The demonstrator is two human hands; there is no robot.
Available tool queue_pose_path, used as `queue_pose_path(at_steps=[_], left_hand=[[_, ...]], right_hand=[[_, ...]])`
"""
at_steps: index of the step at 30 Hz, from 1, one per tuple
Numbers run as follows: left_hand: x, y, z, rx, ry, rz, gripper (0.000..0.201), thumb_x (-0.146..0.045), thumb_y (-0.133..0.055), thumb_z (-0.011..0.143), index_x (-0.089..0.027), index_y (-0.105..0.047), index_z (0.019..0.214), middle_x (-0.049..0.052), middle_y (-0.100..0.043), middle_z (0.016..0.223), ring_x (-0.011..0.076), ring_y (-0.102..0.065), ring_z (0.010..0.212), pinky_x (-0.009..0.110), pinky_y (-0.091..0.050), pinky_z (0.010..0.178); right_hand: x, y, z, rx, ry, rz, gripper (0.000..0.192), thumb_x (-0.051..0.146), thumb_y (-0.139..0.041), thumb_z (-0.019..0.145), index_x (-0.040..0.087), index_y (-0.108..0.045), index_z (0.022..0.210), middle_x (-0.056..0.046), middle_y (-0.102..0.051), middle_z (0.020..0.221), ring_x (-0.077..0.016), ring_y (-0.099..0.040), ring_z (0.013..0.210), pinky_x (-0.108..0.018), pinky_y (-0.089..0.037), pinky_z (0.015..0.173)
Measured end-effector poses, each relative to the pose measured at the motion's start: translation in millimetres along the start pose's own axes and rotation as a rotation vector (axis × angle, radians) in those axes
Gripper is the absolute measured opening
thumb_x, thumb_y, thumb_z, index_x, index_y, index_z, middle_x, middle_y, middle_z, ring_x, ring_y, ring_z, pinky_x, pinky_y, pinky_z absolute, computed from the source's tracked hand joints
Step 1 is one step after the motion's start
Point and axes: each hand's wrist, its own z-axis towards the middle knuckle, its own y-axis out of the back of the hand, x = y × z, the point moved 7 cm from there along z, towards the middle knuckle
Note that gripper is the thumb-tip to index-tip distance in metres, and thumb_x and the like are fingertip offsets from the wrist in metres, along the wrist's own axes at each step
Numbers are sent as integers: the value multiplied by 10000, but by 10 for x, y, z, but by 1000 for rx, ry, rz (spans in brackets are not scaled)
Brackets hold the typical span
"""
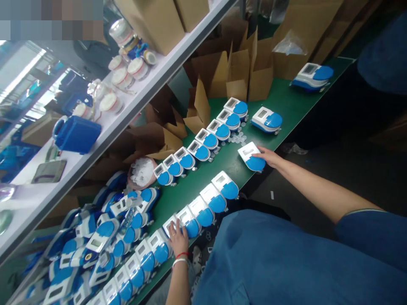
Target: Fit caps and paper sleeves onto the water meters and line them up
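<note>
My right hand (269,157) is stretched out over the green bench (288,103) and rests on a white-and-blue meter (251,156), fingers wrapped on its near edge. My left hand (178,238) lies on a meter (174,225) in the near row of meters (208,201) along the bench's front edge. A second row of meters (203,144) runs diagonally behind it. A single meter (266,120) stands apart beyond my right hand. Small white round caps (237,137) lie scattered between them.
A heap of meters (104,228) fills the bench's left end, beside a bag of white caps (141,171). Open cardboard boxes (241,70) stand at the back. Another meter (313,76) sits far right. A white shelf (133,106) overhead carries a blue jug (76,133) and round parts.
</note>
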Motion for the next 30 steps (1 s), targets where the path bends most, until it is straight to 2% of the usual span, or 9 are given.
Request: queue_pose_path(at_steps=[3,8,13,20,22,24,26,28,30], left_hand=[[45,-37,-5,18,22,-21,500,-365,-327,896,-236,-332,1380,112,-261,1478,291,-182,1372,500,-351,1001],[102,-91,-27,55,62,-55,504,-366,-311,903,-260,-295,1395,96,-193,1506,305,-138,1381,559,-325,995],[117,-86,-34,67,89,-90,504,-366,-296,908,-287,-261,1405,79,-165,1516,303,-105,1388,606,-272,1006],[121,-39,-22,75,99,-124,510,-361,-307,907,-278,-255,1407,88,-153,1517,300,-100,1389,605,-239,1021],[108,-12,-17,62,98,-126,513,-359,-324,902,-259,-276,1402,103,-165,1511,302,-120,1385,584,-246,1028],[91,26,-15,31,103,-126,519,-359,-357,890,-222,-314,1390,131,-196,1496,312,-156,1373,556,-260,1033],[73,64,-20,-17,119,-127,518,-357,-389,876,-183,-365,1364,162,-253,1466,325,-214,1351,536,-280,1031],[50,79,-33,-76,143,-129,502,-354,-404,867,-156,-414,1328,183,-320,1423,330,-281,1319,521,-309,1019],[0,62,-49,-142,162,-129,493,-360,-414,857,-136,-446,1295,195,-364,1389,333,-331,1290,508,-334,1008]], right_hand=[[-217,-411,-153,117,-136,162,632,282,-709,681,217,-475,1264,-79,-626,1171,-225,-623,978,-399,-499,879],[-346,-920,-300,235,-233,193,625,218,-733,660,218,-500,1240,-89,-611,1197,-235,-620,1005,-385,-507,888],[-294,-1110,-364,293,-280,111,664,231,-727,667,241,-469,1279,-85,-602,1211,-251,-622,1006,-399,-510,895],[-303,-1144,-392,176,-167,-75,671,345,-684,703,257,-433,1319,-63,-551,1279,-269,-538,1136,-425,-439,979],[-294,-1034,-331,118,-99,-195,648,397,-662,716,246,-448,1308,-70,-530,1299,-273,-510,1164,-432,-415,996],[-156,-767,-208,-2,23,-370,630,435,-643,721,227,-471,1290,-85,-521,1301,-276,-491,1178,-447,-379,1019],[165,-352,-46,-173,216,-546,601,447,-609,742,207,-480,1278,-98,-500,1311,-270,-456,1206,-448,-326,1053],[591,177,131,-386,400,-679,572,442,-553,783,172,-469,1281,-118,-466,1330,-255,-403,1246,-424,-274,1085],[981,729,354,-558,478,-762,583,435,-518,804,118,-449,1288,-152,-437,1342,-246,-362,1271,-397,-243,1099]])
